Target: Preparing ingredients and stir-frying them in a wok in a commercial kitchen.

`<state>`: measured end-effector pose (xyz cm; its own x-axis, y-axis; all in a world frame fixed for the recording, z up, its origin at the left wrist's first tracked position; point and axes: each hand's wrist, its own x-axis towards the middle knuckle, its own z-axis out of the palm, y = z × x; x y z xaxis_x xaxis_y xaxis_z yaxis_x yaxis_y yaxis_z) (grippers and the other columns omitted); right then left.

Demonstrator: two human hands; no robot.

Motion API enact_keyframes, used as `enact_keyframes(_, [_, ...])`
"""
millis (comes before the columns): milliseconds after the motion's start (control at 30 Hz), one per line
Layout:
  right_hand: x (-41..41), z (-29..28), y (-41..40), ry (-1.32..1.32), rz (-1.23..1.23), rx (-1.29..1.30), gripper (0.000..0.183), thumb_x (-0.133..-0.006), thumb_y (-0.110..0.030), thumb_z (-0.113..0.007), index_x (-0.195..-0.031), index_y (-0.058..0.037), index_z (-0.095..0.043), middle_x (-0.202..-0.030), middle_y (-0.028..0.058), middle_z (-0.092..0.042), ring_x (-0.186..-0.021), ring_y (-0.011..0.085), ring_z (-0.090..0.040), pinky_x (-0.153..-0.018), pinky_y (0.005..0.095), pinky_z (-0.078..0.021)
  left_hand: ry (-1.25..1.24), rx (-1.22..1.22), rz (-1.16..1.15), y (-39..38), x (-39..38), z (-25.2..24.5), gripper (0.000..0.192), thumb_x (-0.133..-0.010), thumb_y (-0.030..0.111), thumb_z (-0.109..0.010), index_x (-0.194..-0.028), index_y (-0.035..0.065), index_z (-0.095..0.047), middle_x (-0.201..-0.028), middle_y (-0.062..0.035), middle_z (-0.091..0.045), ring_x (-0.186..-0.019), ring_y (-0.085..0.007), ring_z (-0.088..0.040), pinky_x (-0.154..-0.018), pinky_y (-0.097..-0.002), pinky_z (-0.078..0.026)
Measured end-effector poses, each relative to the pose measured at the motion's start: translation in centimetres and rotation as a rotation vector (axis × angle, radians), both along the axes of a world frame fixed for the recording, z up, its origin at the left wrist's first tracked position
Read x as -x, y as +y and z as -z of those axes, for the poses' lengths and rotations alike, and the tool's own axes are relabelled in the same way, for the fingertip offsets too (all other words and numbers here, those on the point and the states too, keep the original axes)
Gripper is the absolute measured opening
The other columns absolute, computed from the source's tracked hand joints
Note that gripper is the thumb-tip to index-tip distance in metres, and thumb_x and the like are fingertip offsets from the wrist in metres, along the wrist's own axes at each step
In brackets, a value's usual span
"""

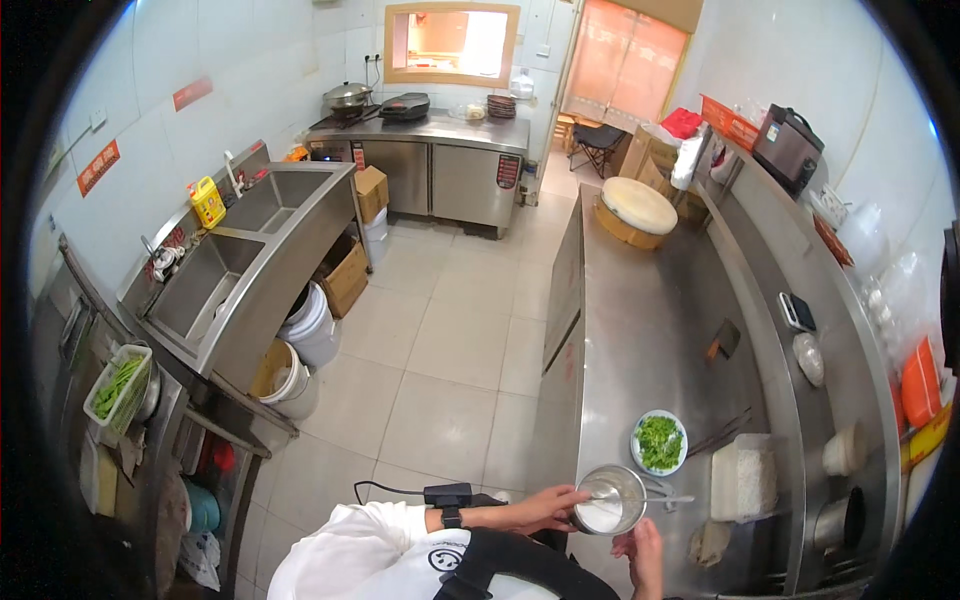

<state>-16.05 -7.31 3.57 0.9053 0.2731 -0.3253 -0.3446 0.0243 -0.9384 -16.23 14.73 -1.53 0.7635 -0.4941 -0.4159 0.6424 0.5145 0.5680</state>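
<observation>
At the near edge of the steel worktop, my left hand (553, 508) grips the left rim of a round metal bowl (636, 480) with white contents that look powdery. A spoon (671, 499) lies across the bowl, its handle sticking out over the right rim. Just below the bowl's right side is my right hand (642, 551), its thumb and bent fingers apart and nothing visible between them; whether it touches the bowl is not clear. A plate (636, 458) of chopped green leaves (660, 442) stands just beyond the bowl.
On the steel worktop (622, 322) are a white container (718, 480), chopsticks, a cleaver (724, 341) and a round chopping board (639, 206). A shelf (757, 330) runs along the right. Across the tiled floor, left, stand a double sink (244, 292) and white buckets (319, 330).
</observation>
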Motion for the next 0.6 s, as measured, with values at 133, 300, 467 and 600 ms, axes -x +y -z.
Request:
enact_keyframes(133, [6.1,1.2,0.4,0.014,0.16,0.012,0.019,-0.083,-0.021,-0.051,-0.086,-0.0025,-0.048,-0.066,0.0081,-0.056,-0.051,0.0132,-0.054,-0.044,0.0233,-0.0433,-0.105,-0.172,0.037,-0.2,3.8,-0.6,0.051,-0.082,0.035,-0.057,-0.118,0.0053,-0.037,-0.096,-0.0032,-0.048,-0.084,-0.011,-0.049,-0.072,-0.0298,-0.047])
enact_keyframes(300, [13.0,-0.1,-1.9,-0.105,0.335,0.332,0.004,-0.081,-0.007,-0.051,-0.082,-0.0038,-0.05,-0.064,0.0008,-0.054,-0.049,0.0085,-0.052,-0.042,0.0212,-0.0408,-0.354,-0.259,0.2,-3.0,7.6,1.6,0.059,-0.085,0.016,-0.052,-0.133,0.0059,-0.02,-0.101,-0.0027,-0.046,-0.077,-0.0102,-0.045,-0.065,-0.0239,-0.041])
enact_keyframes(467, [23.0,-6.2,-5.3,-0.044,0.739,0.286,0.014,-0.081,-0.002,-0.048,-0.069,-0.0048,-0.04,-0.056,0.0015,-0.049,-0.043,0.007,-0.049,-0.04,0.0197,-0.0401,-0.228,-0.158,0.407,-6.2,10.1,-2.9,0.052,-0.088,0.032,-0.041,-0.129,0.0051,-0.026,-0.128,-0.0135,-0.037,-0.117,-0.0228,-0.037,-0.094,-0.0344,-0.031])
enact_keyframes(600, [33.0,-9.5,-10.1,-0.109,1.01,0.318,0.013,-0.081,-0.002,-0.049,-0.072,-0.0047,-0.04,-0.055,0.002,-0.049,-0.041,0.0075,-0.048,-0.039,0.0188,-0.0399,-0.207,-0.242,0.569,-9.3,14.9,-2.7,0.037,-0.086,0.023,-0.044,-0.118,0.0032,-0.04,-0.112,-0.0102,-0.051,-0.105,-0.0195,-0.048,-0.088,-0.0322,-0.036])
